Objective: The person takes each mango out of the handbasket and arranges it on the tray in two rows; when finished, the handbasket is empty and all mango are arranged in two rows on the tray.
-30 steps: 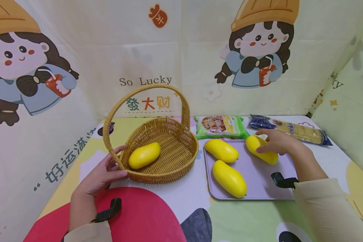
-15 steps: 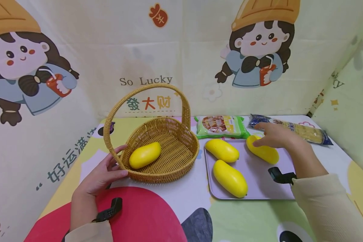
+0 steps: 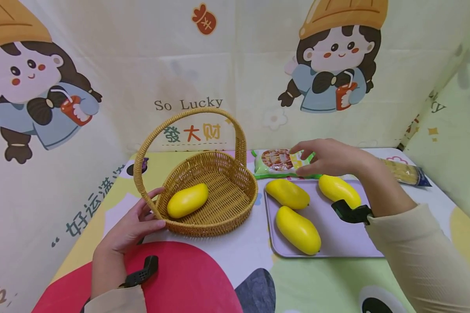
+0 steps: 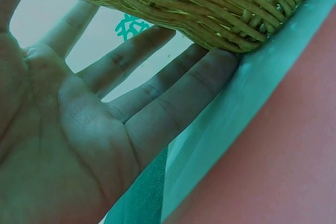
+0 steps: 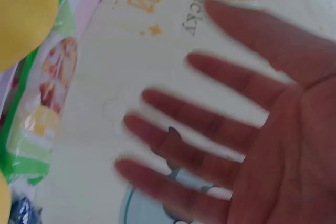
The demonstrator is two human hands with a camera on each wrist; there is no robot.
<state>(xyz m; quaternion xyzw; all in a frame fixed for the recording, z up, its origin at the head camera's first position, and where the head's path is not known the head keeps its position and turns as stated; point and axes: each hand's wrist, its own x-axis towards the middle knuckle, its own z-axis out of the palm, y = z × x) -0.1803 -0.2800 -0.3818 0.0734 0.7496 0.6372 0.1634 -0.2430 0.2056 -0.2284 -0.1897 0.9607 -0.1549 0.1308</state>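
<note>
In the head view my left hand [image 3: 122, 226] is at the left side of a wicker basket [image 3: 209, 228] with a tall arched handle. The left wrist view shows straight, spread fingers [image 4: 168, 111] touching the basket's woven side. One yellow mango [image 3: 188, 200] lies inside the basket. My right hand [image 3: 330, 157] holds nothing, hovering over the back of a lilac tray [image 3: 337, 234], its fingers spread in the right wrist view. On that tray lie three mangoes: one back left [image 3: 287, 194], one front left [image 3: 297, 230] and one back right [image 3: 339, 191], the last just below my right wrist.
Behind the tray lies a green-edged food packet [image 3: 276, 161], partly covered by my right hand. A bag of pasta [image 3: 403, 172] is at the back right, partly hidden by my right forearm. A patterned cloth [image 3: 196, 265] covers the table, and a printed backdrop [image 3: 254, 65] rises behind.
My right hand has left the back-right mango, rising and moving left to above the food packet. That mango stays on the tray. My left hand and the basket have hardly moved.
</note>
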